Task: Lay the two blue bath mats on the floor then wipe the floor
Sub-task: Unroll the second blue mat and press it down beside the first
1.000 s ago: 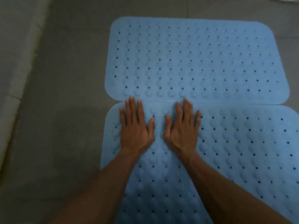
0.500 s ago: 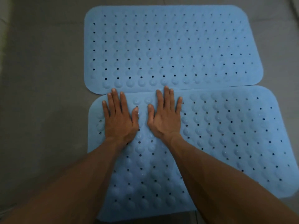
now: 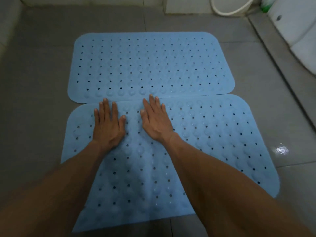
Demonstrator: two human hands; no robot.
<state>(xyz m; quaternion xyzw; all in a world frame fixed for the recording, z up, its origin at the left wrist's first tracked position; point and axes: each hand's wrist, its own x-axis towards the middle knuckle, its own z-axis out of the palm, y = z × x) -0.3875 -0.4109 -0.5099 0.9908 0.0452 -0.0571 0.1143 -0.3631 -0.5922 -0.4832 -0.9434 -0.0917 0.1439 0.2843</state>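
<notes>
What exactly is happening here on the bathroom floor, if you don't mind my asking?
A person is pressing both palms flat on the nearer blue perforated rubber bath mat, left hand beside right hand. The farther blue bath mat already lies flat, edge to edge with it, on the grey tiled floor. No wiping cloth is visible.

Two light-blue rubbery-looking bath mats, far one (image 3: 150, 65) and near one (image 3: 205, 134): matt, bumpy with raised domes, punched with small round holes. Grey floor tiles (image 3: 37, 82): smooth, matt, one wet glossy glint (image 3: 281, 149). White hose (image 3: 227, 11): smooth plastic-looking.
</notes>
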